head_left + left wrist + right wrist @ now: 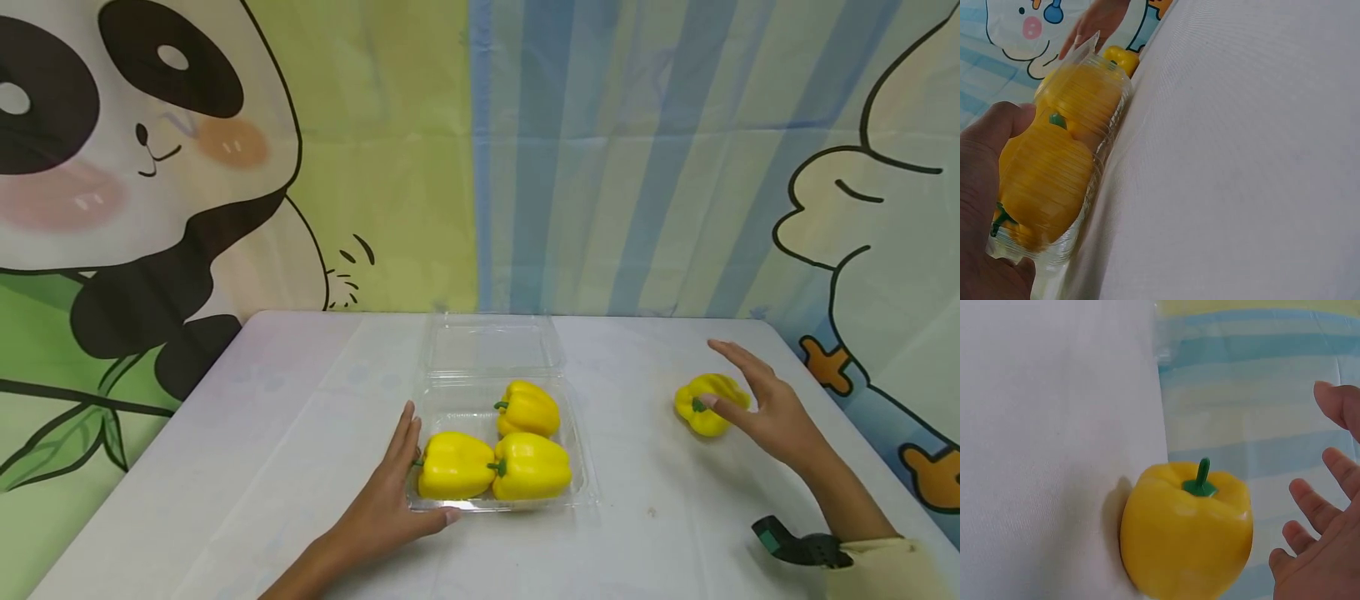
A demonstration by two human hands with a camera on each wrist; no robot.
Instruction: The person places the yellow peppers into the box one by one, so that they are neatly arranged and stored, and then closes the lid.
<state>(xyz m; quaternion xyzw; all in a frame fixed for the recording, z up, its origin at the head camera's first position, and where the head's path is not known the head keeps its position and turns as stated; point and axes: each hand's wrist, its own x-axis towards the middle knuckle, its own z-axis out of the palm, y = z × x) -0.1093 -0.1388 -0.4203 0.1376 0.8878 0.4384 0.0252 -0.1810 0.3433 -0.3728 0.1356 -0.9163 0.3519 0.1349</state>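
Note:
A clear plastic clamshell box (459, 408) lies with its lid (493, 346) folded back. Inside are three yellow bell peppers (456, 467) with green stems. My left hand (382, 492) rests at the box's front left corner, straight fingers along the left side and thumb at the front edge. The left wrist view shows that thumb (1013, 119) beside the peppers, seen through the clear wall. Another yellow bell pepper (1185, 540) sits on the table to the right. Spread fingers and thumb of my right hand (772, 417) hover close over this pepper, apart from it in the right wrist view.
A white cloth covers the table (262, 433). Behind it hangs a curtain backdrop (585, 167) with stripes and a printed panda (187, 150). A dark strap (798, 546) sticks out by the right sleeve (885, 571).

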